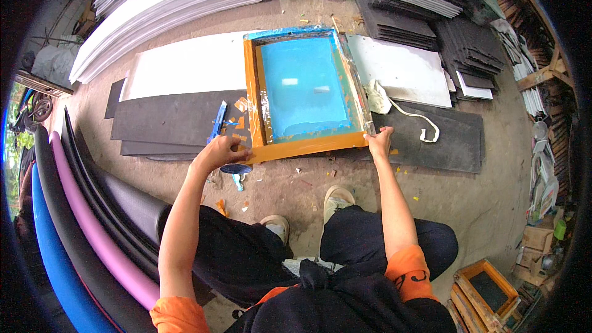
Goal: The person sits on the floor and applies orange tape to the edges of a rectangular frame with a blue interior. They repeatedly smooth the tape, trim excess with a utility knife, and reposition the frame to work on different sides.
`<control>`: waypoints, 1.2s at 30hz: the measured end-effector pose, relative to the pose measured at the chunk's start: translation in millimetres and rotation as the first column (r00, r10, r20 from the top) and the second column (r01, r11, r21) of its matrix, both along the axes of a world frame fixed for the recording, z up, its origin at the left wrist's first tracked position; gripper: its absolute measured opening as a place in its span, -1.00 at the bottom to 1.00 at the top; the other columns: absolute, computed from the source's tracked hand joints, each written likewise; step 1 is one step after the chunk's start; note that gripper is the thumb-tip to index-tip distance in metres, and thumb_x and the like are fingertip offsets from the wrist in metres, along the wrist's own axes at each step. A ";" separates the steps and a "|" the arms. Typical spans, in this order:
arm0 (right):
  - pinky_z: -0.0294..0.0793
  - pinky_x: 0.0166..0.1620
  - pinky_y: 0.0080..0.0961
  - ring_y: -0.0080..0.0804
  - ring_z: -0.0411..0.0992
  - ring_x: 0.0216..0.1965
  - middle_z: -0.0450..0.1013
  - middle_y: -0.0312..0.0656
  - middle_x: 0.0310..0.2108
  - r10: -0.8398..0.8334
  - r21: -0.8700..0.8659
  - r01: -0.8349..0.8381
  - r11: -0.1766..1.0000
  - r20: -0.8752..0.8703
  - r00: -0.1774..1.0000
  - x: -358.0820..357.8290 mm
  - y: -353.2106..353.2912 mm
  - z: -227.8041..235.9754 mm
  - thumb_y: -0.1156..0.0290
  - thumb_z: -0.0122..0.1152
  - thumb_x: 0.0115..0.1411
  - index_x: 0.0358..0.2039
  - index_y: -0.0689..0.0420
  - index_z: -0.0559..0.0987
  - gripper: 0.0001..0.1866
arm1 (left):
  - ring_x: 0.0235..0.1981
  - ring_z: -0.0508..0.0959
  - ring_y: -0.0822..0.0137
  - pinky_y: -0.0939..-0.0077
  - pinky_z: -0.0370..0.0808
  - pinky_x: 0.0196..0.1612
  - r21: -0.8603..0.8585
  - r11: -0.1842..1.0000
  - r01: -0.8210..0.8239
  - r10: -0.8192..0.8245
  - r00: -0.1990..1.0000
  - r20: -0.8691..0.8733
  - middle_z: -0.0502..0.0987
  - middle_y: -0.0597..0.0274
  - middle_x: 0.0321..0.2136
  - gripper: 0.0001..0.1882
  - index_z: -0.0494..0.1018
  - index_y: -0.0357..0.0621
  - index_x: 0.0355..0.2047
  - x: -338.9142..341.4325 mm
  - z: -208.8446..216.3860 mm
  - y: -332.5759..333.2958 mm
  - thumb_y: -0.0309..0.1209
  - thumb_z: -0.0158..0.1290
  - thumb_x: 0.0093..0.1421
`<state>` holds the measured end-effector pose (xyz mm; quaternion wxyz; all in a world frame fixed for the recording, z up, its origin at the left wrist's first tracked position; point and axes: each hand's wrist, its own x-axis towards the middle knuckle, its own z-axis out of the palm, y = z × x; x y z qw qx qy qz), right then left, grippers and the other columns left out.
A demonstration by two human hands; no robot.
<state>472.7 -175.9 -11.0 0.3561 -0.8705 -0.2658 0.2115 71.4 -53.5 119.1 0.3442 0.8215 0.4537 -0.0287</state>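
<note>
Frame (293,32) w/ blue mesh (302,86) sits in front of the person, over white sheets (185,65) & black sheets (163,120), near side btwn both hands. L hand (217,153) has fingertips pinched on one end of the orange tape (308,148) at the near L corner; R hand (379,142) is clamped on the other end, near R corner (can't tell if wood's caught too). Blue tool (218,122) lies just L of frame, nr tape scraps (241,105); pale rag (377,98) just R, w/ white strip (435,124) trailing.
</note>
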 end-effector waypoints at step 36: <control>0.12 0.07 0.17 0.14 0.14 0.11 0.21 0.11 0.05 0.095 -0.483 -0.001 0.876 0.172 0.981 10.7 -18.1 -13.8 -0.18 0.28 -0.10 0.01 0.18 0.11 -0.11 | -0.56 0.56 0.06 0.26 0.50 -0.48 0.264 0.961 0.088 -0.046 0.986 -0.159 0.52 0.02 -0.65 -0.48 0.53 -0.14 -0.58 -19.4 -91.7 3.7 0.09 -0.03 0.09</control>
